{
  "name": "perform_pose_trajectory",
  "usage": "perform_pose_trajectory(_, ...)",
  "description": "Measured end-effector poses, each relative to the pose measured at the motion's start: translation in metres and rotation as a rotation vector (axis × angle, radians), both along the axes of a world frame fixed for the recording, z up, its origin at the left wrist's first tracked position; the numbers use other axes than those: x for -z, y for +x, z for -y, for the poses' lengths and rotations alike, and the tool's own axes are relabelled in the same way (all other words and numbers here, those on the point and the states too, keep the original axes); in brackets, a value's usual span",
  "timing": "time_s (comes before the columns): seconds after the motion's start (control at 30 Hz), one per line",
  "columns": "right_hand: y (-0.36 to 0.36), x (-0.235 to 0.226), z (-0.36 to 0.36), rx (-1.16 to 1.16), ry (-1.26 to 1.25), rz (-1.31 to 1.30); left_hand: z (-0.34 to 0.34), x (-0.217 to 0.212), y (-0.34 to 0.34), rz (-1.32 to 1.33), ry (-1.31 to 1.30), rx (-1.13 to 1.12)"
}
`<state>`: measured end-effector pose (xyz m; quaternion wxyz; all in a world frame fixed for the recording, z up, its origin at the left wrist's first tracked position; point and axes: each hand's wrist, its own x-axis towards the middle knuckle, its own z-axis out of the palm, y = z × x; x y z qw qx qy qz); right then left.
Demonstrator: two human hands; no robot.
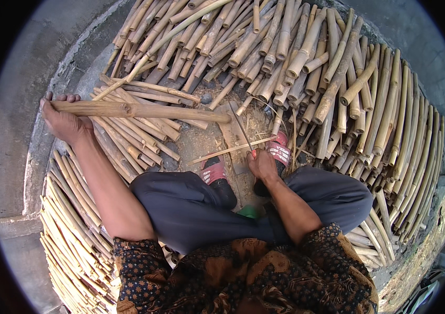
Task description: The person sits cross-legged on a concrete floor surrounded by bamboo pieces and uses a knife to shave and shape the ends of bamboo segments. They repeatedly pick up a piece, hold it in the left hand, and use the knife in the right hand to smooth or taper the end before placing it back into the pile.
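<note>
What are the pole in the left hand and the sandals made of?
Pole: bamboo by the look, dry tan and matt, with a node ring. Sandals: probably rubber or plastic, red straps over dark soles; too small to be sure.

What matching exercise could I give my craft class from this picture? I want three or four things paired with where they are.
Things:
1. thick bamboo pole
2. knife
3. thin bamboo strip
4. green object

Places:
A. lying on the ground between the two sandals
B. partly hidden under the crossed legs
C. gripped at its end by the left hand
D. held in the right hand, blade pointing away from the person

Pairs: 1-C, 2-D, 3-A, 4-B
</note>
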<state>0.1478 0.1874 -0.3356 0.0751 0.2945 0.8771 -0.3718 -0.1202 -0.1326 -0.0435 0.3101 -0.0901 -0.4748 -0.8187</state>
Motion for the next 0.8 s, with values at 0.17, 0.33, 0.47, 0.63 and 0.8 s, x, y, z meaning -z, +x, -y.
perform_pose_trajectory(0.17,-0.0019,0.0040,0.0001,-0.034,0.016,0.060,-0.0056,-0.0014,0.0014,-0.035,-0.045,-0.017)
perform_pose_trajectory(0.33,0.0019,0.0036,0.0020,0.035,-0.031,-0.001,-0.0082,-0.0027,0.0018,0.074,-0.038,-0.231)
perform_pose_trajectory(0.47,0.0031,0.0039,0.0075,-0.001,-0.011,-0.003,-0.0051,-0.0027,0.0012,0.074,-0.076,-0.230)
perform_pose_trajectory(0.63,-0.0011,0.0036,0.0090,0.013,-0.021,-0.003,-0.0046,-0.0033,0.0005,0.033,-0.065,-0.162)
perform_pose_trajectory(0.8,-0.0017,0.0017,0.0045,-0.047,0.002,0.009,-0.0068,-0.0059,0.0051,0.012,-0.049,-0.100)
